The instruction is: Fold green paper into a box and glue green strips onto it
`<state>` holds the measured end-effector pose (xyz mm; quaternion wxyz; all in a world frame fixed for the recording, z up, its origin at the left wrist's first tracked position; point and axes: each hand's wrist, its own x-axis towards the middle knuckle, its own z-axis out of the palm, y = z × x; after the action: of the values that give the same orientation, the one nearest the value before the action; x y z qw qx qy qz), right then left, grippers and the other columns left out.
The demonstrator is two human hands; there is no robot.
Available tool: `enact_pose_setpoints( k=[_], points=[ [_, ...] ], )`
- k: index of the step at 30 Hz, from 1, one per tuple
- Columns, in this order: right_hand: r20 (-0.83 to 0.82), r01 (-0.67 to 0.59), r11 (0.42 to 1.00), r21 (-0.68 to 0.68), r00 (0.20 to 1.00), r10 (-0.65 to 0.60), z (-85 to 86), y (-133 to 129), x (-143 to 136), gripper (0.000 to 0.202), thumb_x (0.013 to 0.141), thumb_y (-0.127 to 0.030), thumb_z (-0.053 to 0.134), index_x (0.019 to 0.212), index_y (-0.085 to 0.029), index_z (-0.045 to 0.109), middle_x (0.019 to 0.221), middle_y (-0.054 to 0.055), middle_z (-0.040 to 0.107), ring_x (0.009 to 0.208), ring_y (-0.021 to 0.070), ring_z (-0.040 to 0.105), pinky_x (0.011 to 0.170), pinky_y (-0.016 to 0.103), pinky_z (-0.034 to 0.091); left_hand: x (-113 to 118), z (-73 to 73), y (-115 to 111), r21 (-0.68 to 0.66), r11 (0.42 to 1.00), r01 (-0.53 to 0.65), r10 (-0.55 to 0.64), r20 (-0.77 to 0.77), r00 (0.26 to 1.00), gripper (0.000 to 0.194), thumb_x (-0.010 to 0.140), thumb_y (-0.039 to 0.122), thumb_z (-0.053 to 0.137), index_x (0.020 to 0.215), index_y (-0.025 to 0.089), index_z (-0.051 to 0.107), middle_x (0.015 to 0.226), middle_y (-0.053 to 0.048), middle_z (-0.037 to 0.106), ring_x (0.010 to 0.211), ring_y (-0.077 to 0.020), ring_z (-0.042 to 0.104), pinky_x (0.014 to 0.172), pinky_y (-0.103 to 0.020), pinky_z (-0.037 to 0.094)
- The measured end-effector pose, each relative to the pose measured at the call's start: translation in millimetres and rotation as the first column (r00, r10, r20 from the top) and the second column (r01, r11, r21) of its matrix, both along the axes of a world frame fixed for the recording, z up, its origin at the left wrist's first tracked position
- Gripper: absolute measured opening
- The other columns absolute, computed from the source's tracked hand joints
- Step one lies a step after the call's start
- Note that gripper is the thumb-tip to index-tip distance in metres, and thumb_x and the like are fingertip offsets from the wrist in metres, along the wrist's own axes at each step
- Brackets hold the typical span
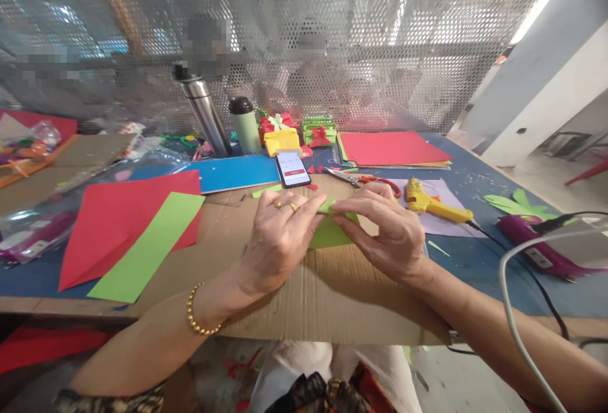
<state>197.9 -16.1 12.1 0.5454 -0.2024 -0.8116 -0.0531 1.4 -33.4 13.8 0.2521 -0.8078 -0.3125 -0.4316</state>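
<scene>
Between my two hands is a small piece of green paper, with its upper edge folded or rolled over. My left hand pinches the left part of that edge between thumb and fingers; it wears rings, and a gold bead bracelet circles the wrist. On the right side my right hand grips the same paper with thumb and fingertips. Part of the paper is hidden behind the fingers. Below it lies a brown cardboard sheet. A green paper strip rests on red paper to the left.
Red-handled scissors and a yellow glue gun lie right, near a purple power strip with cables. Behind stand a phone, a steel flask, a green bottle, small paper boxes and red sheets.
</scene>
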Motion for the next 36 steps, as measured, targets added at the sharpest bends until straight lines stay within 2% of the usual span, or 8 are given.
enact_pose_setpoints(
  k=[5,17,19,21,23,26,31,36],
  points=[
    [0.026,0.021,0.999,0.033,0.999,-0.022,2.2,-1,0,0.013,0.095,-0.014,0.069,0.104,-0.024,0.070,0.078,-0.001,0.077,0.070,0.0162,0.069,0.074,0.036,0.047,0,0.7,0,0.004,1.000,-0.004,0.004,-0.011,1.000,0.016,0.104,0.015,0.057,0.118,0.012,0.065,0.094,-0.007,0.080,0.088,-0.0204,0.073,0.080,-0.037,0.043],
    [0.006,0.012,1.000,-0.007,1.000,-0.012,1.2,0,1,0.022,0.093,-0.011,0.070,0.104,-0.028,0.074,0.085,-0.003,0.080,0.076,0.0167,0.072,0.077,0.038,0.045,0,-0.8,-1,-0.005,1.000,-0.011,0.011,0.004,1.000,0.020,0.104,0.013,0.055,0.121,0.015,0.066,0.092,-0.006,0.079,0.085,-0.0205,0.072,0.079,-0.037,0.043],
    [-0.012,0.004,0.999,-0.047,1.000,-0.005,1.1,0,1,0.021,0.092,-0.012,0.071,0.103,-0.030,0.076,0.084,-0.003,0.079,0.076,0.0168,0.071,0.078,0.038,0.046,0,-1.1,-1,-0.011,1.000,-0.012,0.012,0.005,1.000,0.022,0.103,0.013,0.056,0.122,0.016,0.067,0.092,-0.006,0.078,0.086,-0.0210,0.072,0.078,-0.037,0.043],
    [-0.063,-0.014,0.988,-0.153,0.998,0.004,0.0,-1,1,0.017,0.092,-0.016,0.072,0.100,-0.030,0.077,0.084,-0.003,0.078,0.078,0.0174,0.069,0.078,0.038,0.048,0,-0.8,-1,-0.005,1.000,-0.013,0.013,0.000,1.000,0.022,0.103,0.013,0.056,0.122,0.016,0.067,0.092,-0.006,0.078,0.087,-0.0211,0.072,0.078,-0.037,0.043],
    [-0.157,-0.087,0.947,-0.309,0.987,0.039,-2.4,-1,0,0.009,0.092,-0.021,0.074,0.095,-0.028,0.078,0.086,-0.001,0.077,0.080,0.0179,0.068,0.079,0.038,0.052,0,-0.2,-1,0.012,1.000,-0.017,0.017,-0.012,1.000,0.021,0.104,0.014,0.056,0.121,0.015,0.066,0.092,-0.006,0.079,0.085,-0.0204,0.072,0.078,-0.036,0.043],
    [-0.322,-0.242,0.845,-0.478,0.943,0.088,-6.7,0,-2,0.002,0.090,-0.026,0.078,0.091,-0.026,0.079,0.087,0.000,0.077,0.080,0.0168,0.069,0.077,0.035,0.054,0,0.0,0,0.054,0.998,-0.021,0.023,-0.031,0.999,0.019,0.104,0.014,0.056,0.120,0.013,0.066,0.089,-0.006,0.079,0.081,-0.0198,0.071,0.076,-0.036,0.042],
    [-0.421,-0.311,0.748,-0.586,0.906,0.047,-7.5,2,-5,0.008,0.084,-0.030,0.083,0.087,-0.024,0.080,0.083,0.000,0.079,0.072,0.0143,0.069,0.067,0.030,0.055,1,-1.8,0,0.053,0.998,-0.021,0.023,-0.037,0.999,0.023,0.104,0.016,0.056,0.125,0.011,0.067,0.091,-0.007,0.078,0.081,-0.0210,0.070,0.077,-0.037,0.042],
    [-0.506,-0.424,0.632,-0.648,0.861,0.058,-4.3,2,-7,0.020,0.078,-0.034,0.088,0.087,-0.021,0.076,0.086,0.002,0.081,0.072,0.0138,0.072,0.066,0.027,0.058,2,-0.9,-2,-0.010,1.000,-0.001,0.001,-0.005,1.000,0.026,0.106,0.023,0.053,0.125,0.013,0.068,0.093,-0.009,0.078,0.085,-0.0226,0.071,0.078,-0.038,0.044]
  ],
)
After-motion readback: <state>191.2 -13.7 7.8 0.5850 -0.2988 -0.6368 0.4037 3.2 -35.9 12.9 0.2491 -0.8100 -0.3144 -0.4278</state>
